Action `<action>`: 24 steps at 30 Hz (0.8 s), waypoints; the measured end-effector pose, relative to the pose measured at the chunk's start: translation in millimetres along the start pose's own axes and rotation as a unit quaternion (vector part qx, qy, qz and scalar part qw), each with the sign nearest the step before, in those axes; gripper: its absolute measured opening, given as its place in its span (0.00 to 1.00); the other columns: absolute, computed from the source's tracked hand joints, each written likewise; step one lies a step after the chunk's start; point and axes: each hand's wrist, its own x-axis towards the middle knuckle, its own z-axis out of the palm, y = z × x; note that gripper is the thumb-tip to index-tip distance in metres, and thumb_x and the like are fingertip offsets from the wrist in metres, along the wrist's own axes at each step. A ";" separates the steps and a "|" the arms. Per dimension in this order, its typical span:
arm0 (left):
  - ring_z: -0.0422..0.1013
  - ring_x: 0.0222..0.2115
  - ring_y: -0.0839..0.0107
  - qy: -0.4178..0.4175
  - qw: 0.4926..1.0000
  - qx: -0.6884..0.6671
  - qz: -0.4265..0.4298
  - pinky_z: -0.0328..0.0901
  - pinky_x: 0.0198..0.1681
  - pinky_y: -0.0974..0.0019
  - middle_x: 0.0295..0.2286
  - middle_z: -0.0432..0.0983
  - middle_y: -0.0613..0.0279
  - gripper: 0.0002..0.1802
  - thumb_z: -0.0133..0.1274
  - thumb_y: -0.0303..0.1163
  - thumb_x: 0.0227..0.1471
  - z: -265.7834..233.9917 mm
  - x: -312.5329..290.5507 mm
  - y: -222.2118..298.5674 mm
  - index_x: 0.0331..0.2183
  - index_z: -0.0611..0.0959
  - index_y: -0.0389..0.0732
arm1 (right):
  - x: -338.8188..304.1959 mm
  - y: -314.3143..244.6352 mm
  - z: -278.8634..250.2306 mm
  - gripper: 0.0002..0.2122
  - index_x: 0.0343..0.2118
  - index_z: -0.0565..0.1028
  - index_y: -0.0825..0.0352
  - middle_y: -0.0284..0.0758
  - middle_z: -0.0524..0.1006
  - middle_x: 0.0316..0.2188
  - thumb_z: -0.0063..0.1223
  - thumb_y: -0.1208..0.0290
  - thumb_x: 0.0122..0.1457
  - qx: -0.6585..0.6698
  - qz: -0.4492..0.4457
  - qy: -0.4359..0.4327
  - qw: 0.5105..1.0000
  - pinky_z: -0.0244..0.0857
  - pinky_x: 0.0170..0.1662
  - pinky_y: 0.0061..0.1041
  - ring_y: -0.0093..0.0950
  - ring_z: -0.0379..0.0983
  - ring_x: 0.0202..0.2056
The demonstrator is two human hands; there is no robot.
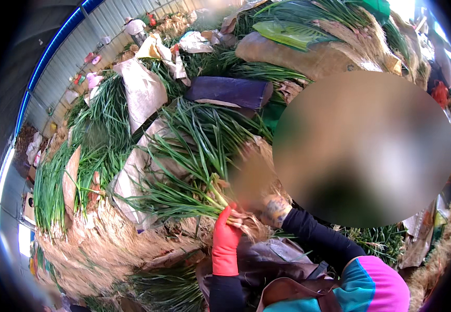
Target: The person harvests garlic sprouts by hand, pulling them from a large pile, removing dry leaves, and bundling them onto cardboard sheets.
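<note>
My left hand (226,242), in an orange-red rubber glove, is closed round the pale lower stems of a bunch of spring onions (212,195). Their green leaves fan out to the upper left. Stringy tan roots (254,229) hang to the right of the glove. Beside those roots is my right hand (276,209), in a patterned glove. A blurred patch hides its fingers, so I cannot make out whether it grips anything. Behind the held bunch lie more spring onions (204,125), leaves pointing left.
Heaps of spring onions (54,192) with matted roots (95,260) fill the left. Pale sacking (140,91) and a dark blue roll (228,92) lie across the piles. Brown sheeting (272,257) covers my lap. A large blur masks the right. Another person (135,28) is far back.
</note>
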 end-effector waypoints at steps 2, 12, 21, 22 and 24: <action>0.69 0.33 0.68 0.087 0.949 0.257 0.160 0.68 0.41 0.54 0.42 0.70 0.52 0.11 0.47 0.35 0.53 52.8 -5.5 -32.7 0.36 0.74 0.38 | 11.7 21.7 1.3 0.11 0.33 0.70 0.65 0.41 0.73 0.20 0.48 0.63 0.52 -0.027 0.060 0.090 0.994 0.66 0.28 0.37 0.40 0.73 0.26; 0.69 0.39 0.65 -0.059 0.966 0.177 0.181 0.63 0.47 0.53 0.48 0.66 0.52 0.30 0.43 0.39 0.55 53.0 -24.7 -12.8 0.58 0.56 0.46 | 82.9 32.3 15.7 0.06 0.22 0.77 0.62 0.42 0.76 0.21 0.52 0.66 0.44 -0.098 0.257 -0.100 0.956 0.67 0.24 0.34 0.40 0.74 0.22; 0.54 0.52 0.59 0.098 0.957 0.230 0.148 0.60 0.47 0.60 0.50 0.61 0.53 0.15 0.47 0.38 0.52 15.3 -25.3 -36.4 0.40 0.77 0.40 | -22.5 -14.1 37.9 0.08 0.27 0.75 0.66 0.32 0.77 0.25 0.59 0.67 0.51 0.598 0.296 0.003 0.745 0.64 0.30 0.19 0.19 0.70 0.27; 0.49 0.58 0.55 0.071 0.956 0.236 0.161 0.57 0.53 0.55 0.55 0.58 0.53 0.16 0.45 0.38 0.53 20.9 -27.0 -42.1 0.41 0.77 0.41 | -24.8 -11.7 39.4 0.08 0.26 0.74 0.66 0.31 0.76 0.24 0.59 0.67 0.51 0.619 0.300 0.018 0.726 0.63 0.29 0.18 0.18 0.69 0.26; 0.47 0.59 0.54 0.069 0.954 0.244 0.160 0.51 0.56 0.49 0.55 0.59 0.56 0.16 0.45 0.39 0.53 31.5 -29.5 -43.4 0.41 0.77 0.41 | -27.4 -8.6 39.1 0.09 0.24 0.74 0.65 0.29 0.75 0.23 0.58 0.65 0.52 0.660 0.310 0.042 0.683 0.59 0.26 0.14 0.17 0.66 0.24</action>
